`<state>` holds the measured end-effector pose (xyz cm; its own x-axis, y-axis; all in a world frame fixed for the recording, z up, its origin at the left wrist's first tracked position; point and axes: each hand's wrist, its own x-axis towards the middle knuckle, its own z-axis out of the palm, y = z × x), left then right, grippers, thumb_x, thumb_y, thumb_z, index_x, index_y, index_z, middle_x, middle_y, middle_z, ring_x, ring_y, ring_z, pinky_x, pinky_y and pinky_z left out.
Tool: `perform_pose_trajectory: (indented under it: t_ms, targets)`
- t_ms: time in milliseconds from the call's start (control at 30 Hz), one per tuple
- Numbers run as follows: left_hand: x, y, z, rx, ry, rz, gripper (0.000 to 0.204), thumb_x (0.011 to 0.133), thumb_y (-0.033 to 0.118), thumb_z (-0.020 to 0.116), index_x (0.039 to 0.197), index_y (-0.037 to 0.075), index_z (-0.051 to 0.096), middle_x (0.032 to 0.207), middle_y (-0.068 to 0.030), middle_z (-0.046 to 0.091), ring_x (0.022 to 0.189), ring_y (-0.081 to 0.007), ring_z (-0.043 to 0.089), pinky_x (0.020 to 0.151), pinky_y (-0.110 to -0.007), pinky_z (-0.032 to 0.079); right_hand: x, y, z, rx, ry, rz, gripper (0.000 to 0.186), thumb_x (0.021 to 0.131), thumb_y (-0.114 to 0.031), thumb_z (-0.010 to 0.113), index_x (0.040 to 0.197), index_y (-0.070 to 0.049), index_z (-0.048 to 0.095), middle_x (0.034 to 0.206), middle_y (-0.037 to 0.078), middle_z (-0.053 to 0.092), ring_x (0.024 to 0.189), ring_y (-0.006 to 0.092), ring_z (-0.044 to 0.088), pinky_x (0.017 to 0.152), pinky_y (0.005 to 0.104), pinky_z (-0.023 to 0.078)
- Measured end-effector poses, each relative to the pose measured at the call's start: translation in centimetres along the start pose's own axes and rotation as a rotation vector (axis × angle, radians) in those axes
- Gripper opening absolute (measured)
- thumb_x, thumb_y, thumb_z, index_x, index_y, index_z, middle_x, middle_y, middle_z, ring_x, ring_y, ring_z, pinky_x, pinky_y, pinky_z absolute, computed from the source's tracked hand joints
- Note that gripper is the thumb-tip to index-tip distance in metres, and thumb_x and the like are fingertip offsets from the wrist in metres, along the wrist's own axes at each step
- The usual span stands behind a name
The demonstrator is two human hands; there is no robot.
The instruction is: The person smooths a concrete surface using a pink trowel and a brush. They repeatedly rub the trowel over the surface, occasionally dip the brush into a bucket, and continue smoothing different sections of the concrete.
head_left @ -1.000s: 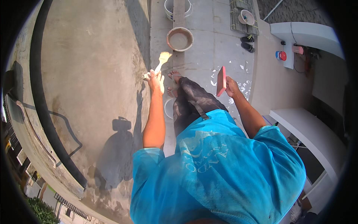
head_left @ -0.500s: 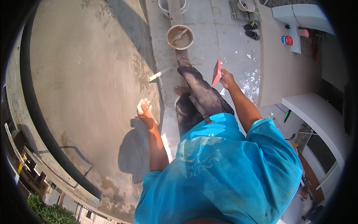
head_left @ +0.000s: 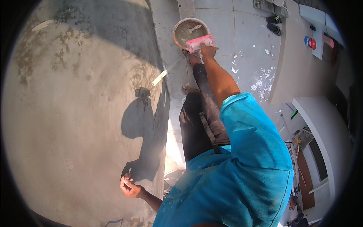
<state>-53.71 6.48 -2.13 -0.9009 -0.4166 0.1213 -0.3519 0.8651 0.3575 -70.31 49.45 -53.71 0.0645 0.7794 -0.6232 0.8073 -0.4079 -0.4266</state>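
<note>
My right hand reaches far forward, closed on a pink plastering float. The float is held over the near rim of a round bucket containing grey wet mix. A pale-handled tool rests in that mix; its lower end is hidden. My left hand is at the lower left in front of the grey plastered surface, fingers loosely bent and slightly apart, with nothing visible in them. Whether it touches the surface I cannot tell.
A pale strip sticks out by the plastered surface's edge. A plank runs beyond the bucket. White flakes litter the floor at right, with dark sandals and a red-and-blue tub farther off.
My right hand has carried the float forward and left to the bucket. My left hand has come back toward my body and lower along the plastered surface. The whole view has shifted.
</note>
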Motion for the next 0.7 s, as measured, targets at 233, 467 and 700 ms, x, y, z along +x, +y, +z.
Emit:
perform_pose_trajectory:
  t_ms: [233, 467, 700]
  targets:
    - [-1.1, 1.9, 0.4, 0.029, 0.055, -0.228, 0.03, 0.101, 0.03, 0.062, 0.091, 0.002, 0.069, 0.084, -0.009, 0.074, 0.072, -0.0166, 0.069, 0.061, -0.027, 0.05, -5.1, -3.0, -4.4, -0.011, -0.438, 0.226, 0.037, 0.084, -0.016, 0.076, 0.112, 0.002, 0.06, 0.102, 0.014, 0.067, 0.076, 0.0245, 0.067, 0.06, 0.0349, 0.059]
    - [0.6, 3.4, 0.3, -0.13, 0.056, -0.328, 0.03, 0.1, 0.026, 0.063, 0.087, 0.001, 0.071, 0.082, -0.0085, 0.075, 0.071, -0.0135, 0.068, 0.065, -0.027, 0.051, -9.9, -10.2, -9.7, 0.15, -0.556, -0.314, 0.012, 0.092, -0.019, 0.069, 0.089, -0.009, 0.064, 0.071, 0.001, 0.06, 0.057, 0.01, 0.053, 0.05, 0.0254, 0.043]
    - [0.4, 3.1, 0.7, -0.313, 0.107, -0.338, 0.038, 0.102, 0.032, 0.058, 0.091, 0.0, 0.076, 0.08, -0.0101, 0.076, 0.079, -0.0173, 0.072, 0.077, -0.032, 0.054, -39.9, -46.5, -23.8, 0.821, -0.695, -1.453, 0.02, 0.098, -0.02, 0.07, 0.088, -0.004, 0.064, 0.09, -0.001, 0.062, 0.078, 0.0071, 0.056, 0.072, 0.0247, 0.047]
